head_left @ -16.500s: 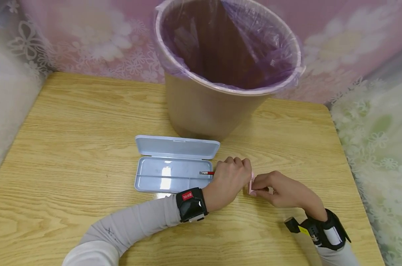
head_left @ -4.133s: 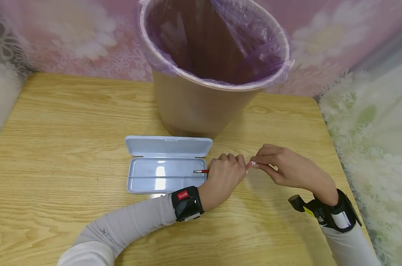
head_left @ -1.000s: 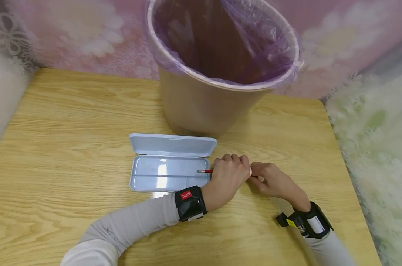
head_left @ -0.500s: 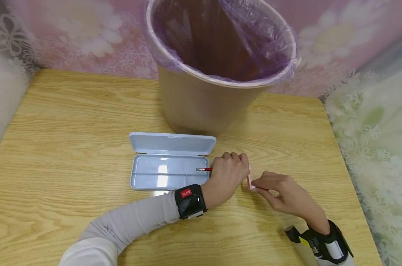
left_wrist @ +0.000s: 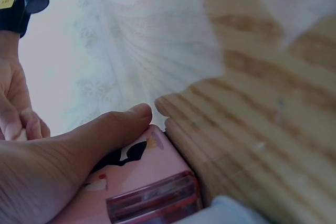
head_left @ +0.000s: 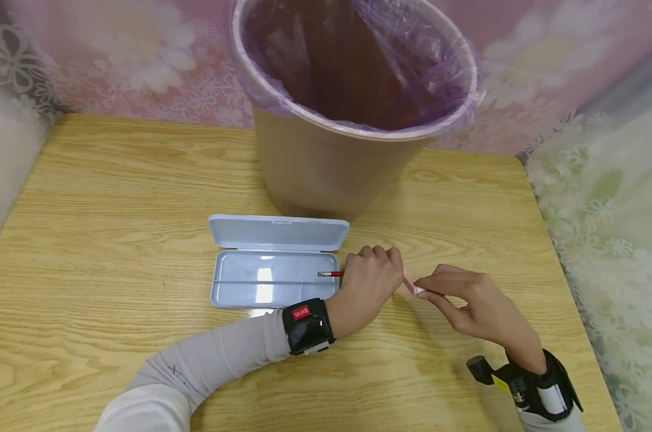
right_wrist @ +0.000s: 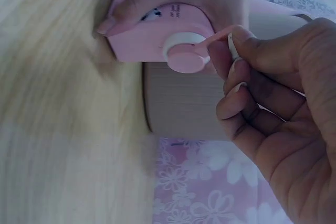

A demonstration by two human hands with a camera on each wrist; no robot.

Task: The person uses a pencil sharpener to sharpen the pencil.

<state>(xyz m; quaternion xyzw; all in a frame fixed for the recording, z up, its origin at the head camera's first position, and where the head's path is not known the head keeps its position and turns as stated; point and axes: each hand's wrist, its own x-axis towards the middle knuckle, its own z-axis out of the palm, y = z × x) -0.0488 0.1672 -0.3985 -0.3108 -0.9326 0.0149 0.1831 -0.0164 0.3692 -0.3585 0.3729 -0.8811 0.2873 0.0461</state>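
A pink crank pencil sharpener [right_wrist: 137,43] stands on the table, mostly covered by my left hand [head_left: 370,291] in the head view. My left hand grips its body, the thumb lying along one face beside a clear drawer [left_wrist: 157,198] in the left wrist view. With thumb and fingertips, my right hand [head_left: 479,306] pinches the white knob at the end of the sharpener's crank arm [right_wrist: 216,37]. From the left side of the left hand pokes a red pencil [head_left: 333,274] with a metal band at its end, above the right end of the open blue pencil case [head_left: 239,270].
The case's lid [head_left: 279,233] leans back toward a tall beige bin [head_left: 326,168] with a purple liner. This bin stands at the back of the wooden table [head_left: 115,228]. Floral cloth [head_left: 547,66] hangs behind and at the sides.
My right hand has circled with the crank: near the left hand a second ago, then lower, now farther right and slightly higher. The left hand stays on the sharpener.
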